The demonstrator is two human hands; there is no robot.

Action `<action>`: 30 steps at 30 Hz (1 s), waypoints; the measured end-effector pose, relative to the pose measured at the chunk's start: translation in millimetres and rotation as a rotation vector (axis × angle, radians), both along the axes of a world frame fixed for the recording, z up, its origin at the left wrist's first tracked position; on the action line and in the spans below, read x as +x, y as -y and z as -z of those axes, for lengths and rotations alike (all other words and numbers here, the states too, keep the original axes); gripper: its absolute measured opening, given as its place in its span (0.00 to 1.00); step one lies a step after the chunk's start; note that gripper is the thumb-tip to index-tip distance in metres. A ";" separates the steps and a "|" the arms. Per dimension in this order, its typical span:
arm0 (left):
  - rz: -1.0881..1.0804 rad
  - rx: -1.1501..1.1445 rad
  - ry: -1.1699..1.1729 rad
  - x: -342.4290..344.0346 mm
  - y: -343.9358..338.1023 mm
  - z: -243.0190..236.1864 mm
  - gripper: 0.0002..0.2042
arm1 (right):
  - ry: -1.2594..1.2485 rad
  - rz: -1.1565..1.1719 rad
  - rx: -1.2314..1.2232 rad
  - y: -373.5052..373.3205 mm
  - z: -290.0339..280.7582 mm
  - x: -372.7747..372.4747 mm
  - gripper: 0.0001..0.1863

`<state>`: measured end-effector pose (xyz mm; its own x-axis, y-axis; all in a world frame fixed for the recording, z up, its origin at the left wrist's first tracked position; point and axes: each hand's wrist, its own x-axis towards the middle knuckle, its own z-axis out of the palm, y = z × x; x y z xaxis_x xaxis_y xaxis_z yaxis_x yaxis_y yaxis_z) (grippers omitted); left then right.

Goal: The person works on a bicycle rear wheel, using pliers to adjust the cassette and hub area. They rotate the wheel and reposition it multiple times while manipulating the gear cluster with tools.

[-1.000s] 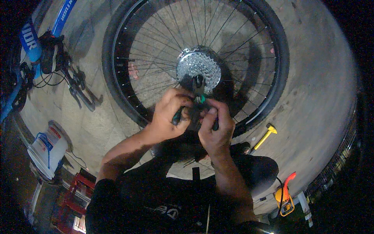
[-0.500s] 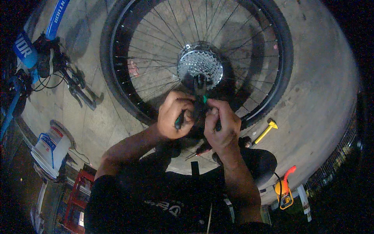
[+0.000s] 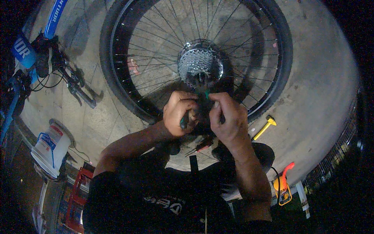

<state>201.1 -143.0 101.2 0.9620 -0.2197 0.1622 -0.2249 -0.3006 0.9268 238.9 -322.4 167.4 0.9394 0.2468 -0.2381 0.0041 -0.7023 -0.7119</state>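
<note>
A bicycle wheel point(image 3: 289, 58) with a black tyre lies flat in front of me. The silver cassette point(image 3: 196, 62) sits at its hub, and a dark axle end point(image 3: 201, 77) shows at its near side. Just below that, I hold dark pliers with green-and-black handles point(image 3: 206, 94); their jaws are blurred and hard to make out. My left hand point(image 3: 180, 113) is wrapped round one handle. My right hand point(image 3: 230, 117) is closed, with thumb and index finger at the green part on the other side.
A yellow hammer point(image 3: 265, 129) lies right of my knee. A red-handled screwdriver point(image 3: 203, 146) is on the floor between my legs. At left are a blue bicycle frame point(image 3: 24, 52) and a white bucket point(image 3: 50, 150). An orange-and-yellow work lamp point(image 3: 283, 185) stands lower right.
The pliers have come back toward me, off the axle end, which now shows more fully. My right hand has shifted slightly right; my left hand has moved a little right too.
</note>
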 end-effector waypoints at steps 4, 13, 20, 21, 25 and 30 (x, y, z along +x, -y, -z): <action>-0.013 0.023 0.015 -3.4 5.0 0.9 0.18 | -0.013 -0.023 0.008 1.7 -3.7 5.3 0.11; 0.012 0.040 0.000 -12.7 7.5 13.1 0.19 | -0.050 -0.113 -0.017 4.3 -9.0 18.2 0.10; -0.018 0.005 -0.104 -18.3 14.6 10.4 0.19 | -0.077 -0.325 -0.100 2.8 -16.7 44.8 0.08; -0.036 -0.001 -0.069 -18.1 15.8 8.4 0.19 | -0.076 -0.343 -0.107 4.0 -18.1 45.8 0.07; -0.062 -0.013 0.002 -6.6 10.5 -4.9 0.22 | -0.072 -0.377 -0.117 3.3 -16.6 51.8 0.08; -0.057 -0.722 -0.621 -13.6 -23.6 -0.1 0.25 | -0.078 -0.418 -0.177 0.0 -22.7 56.0 0.08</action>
<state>187.5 -119.4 101.3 0.9281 -0.2162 -0.3032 0.3672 0.3960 0.8416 294.8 -322.4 190.2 0.7455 0.5496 -0.3770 0.2638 -0.7628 -0.5903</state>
